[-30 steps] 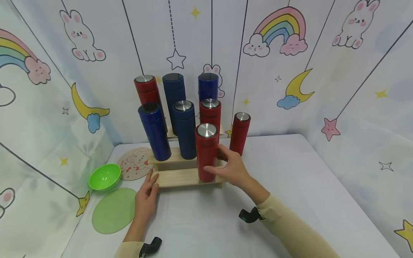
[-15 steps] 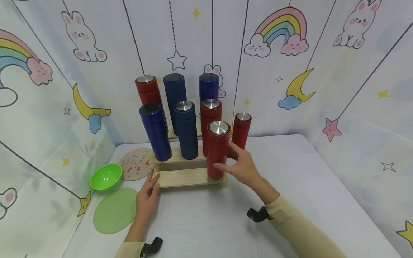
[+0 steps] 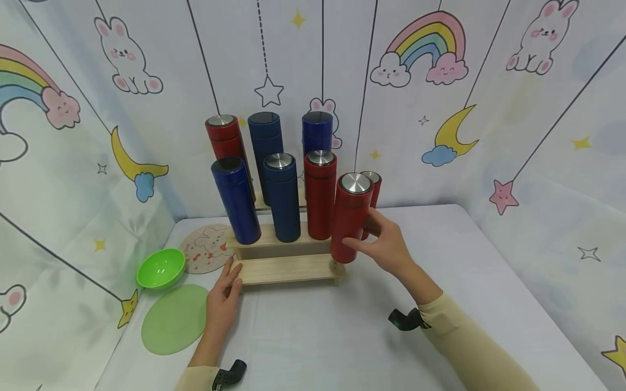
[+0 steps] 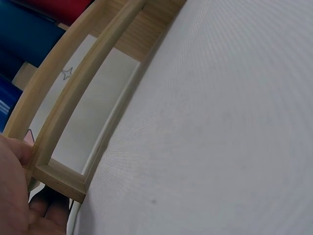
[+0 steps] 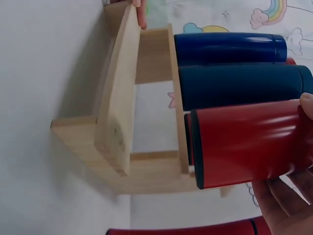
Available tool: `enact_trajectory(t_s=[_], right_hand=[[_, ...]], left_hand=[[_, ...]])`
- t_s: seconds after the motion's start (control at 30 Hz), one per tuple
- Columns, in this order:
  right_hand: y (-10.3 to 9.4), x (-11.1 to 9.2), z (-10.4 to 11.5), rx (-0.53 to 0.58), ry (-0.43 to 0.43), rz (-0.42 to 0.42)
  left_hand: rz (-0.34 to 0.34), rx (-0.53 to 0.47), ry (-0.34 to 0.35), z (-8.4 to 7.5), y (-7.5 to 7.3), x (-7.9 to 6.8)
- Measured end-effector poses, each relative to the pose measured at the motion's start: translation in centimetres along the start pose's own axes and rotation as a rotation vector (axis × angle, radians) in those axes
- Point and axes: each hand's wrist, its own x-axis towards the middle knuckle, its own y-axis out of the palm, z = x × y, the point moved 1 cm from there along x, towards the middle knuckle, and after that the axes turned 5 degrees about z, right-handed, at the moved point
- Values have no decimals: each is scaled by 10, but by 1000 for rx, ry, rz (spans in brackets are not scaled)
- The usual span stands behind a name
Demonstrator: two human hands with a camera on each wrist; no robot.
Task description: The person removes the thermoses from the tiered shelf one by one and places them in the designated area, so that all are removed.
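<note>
The bottle [image 3: 351, 222] is a glossy red cylinder with a round, brushed-silver lid and a dark band around its base. It is roughly upright, lid up, gripped around its body by the right hand [image 3: 386, 244]. Its base is raised clear of the front plank of the rack [image 3: 283, 270], near that plank's right end. The rack is pale, grained wood, built in rising steps, and stands on the white surface [image 3: 293, 336]. A dark knot marks its front plank; the left hand [image 3: 222, 301] touches its left end.
</note>
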Motion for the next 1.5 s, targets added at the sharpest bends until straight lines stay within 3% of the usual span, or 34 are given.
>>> enact_trajectory(t_s=[0.6,1.5], right_hand=[[-39,-3,-12,-83,62,-78],[-75,-2,-45,-145,166,-127]], left_hand=[[4,-28,17,4,-1,1],[-4,-13,11,1,0,0]])
